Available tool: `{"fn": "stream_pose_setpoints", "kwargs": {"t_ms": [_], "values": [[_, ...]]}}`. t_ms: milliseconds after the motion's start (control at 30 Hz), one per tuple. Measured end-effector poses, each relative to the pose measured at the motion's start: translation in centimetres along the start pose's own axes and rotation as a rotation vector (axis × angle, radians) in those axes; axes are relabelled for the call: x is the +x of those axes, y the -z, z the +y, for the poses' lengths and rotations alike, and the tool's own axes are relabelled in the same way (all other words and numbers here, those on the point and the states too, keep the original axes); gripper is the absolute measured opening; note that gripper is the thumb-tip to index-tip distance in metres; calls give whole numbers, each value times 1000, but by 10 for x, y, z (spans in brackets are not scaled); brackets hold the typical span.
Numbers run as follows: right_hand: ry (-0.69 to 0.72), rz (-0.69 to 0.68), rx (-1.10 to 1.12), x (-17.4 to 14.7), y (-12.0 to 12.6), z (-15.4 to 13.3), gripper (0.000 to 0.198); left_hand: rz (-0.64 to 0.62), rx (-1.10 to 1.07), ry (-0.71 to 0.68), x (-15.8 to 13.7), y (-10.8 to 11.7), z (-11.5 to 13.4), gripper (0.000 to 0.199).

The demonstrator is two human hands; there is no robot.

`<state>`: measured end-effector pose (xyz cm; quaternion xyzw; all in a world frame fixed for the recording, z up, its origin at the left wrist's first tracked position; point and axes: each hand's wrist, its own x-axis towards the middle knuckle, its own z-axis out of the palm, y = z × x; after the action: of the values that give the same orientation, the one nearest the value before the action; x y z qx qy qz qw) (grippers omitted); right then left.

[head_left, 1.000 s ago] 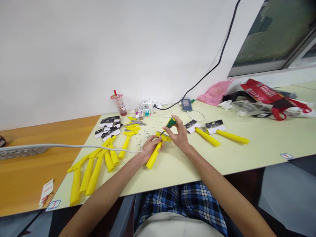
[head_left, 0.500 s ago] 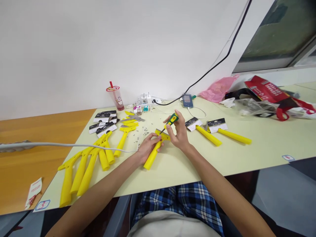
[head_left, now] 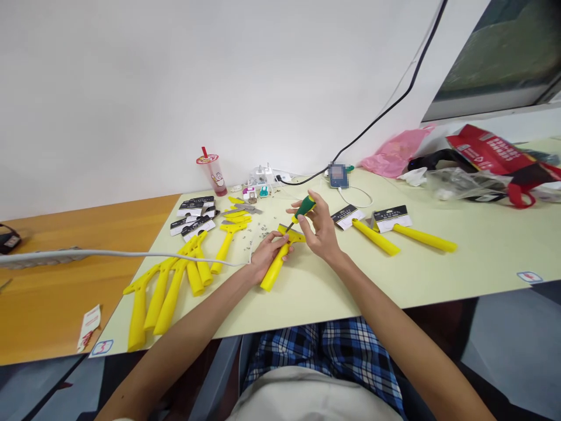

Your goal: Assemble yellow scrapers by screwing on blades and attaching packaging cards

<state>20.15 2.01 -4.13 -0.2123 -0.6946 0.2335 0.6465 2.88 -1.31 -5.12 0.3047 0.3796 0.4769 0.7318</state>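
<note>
My left hand [head_left: 268, 254] is closed round the neck of a yellow scraper [head_left: 275, 270], whose handle points down toward me. My right hand [head_left: 322, 229] grips a green and yellow screwdriver [head_left: 302, 209] by its handle, the fingers bent around it. The screwdriver's tip meets the scraper's head near my left fingertips; any screw under it is too small to make out. Left of my hands lie several yellow scraper handles [head_left: 165, 298] and grey blades [head_left: 248, 208]. Small screws [head_left: 258, 231] are scattered just beyond my left hand.
Two scrapers with black and white cards [head_left: 425, 238] lie on the right. More cards [head_left: 197, 225] are piled at left, near a drink cup [head_left: 213, 175]. A power strip [head_left: 262, 175] and a device [head_left: 339, 175] stand by the wall. A grey cable [head_left: 144, 254] crosses the left side.
The screwdriver's handle has turned in my right fingers, now showing mostly green. My left hand still holds the scraper. The whole view has shifted slightly, with things appearing further right.
</note>
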Motion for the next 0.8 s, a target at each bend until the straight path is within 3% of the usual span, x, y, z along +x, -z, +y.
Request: {"fn": "stream_pose_setpoints", "kwargs": {"t_ms": [200, 300, 433, 667, 800], "values": [[-16, 144, -176, 1, 2, 7, 59, 25, -10, 14, 1, -1, 1, 56], [-20, 107, -185, 2, 4, 6, 60, 13, -16, 19, 2, -1, 1, 55], [-22, 12, -42, 1, 3, 3, 59, 25, -31, 13, 2, 1, 2, 56], [6, 131, -184, -1, 3, 13, 60, 23, -26, 18, 1, 1, 1, 54], [18, 76, -192, -1, 3, 9, 62, -1, -23, 16, 0, 1, -1, 54]]}}
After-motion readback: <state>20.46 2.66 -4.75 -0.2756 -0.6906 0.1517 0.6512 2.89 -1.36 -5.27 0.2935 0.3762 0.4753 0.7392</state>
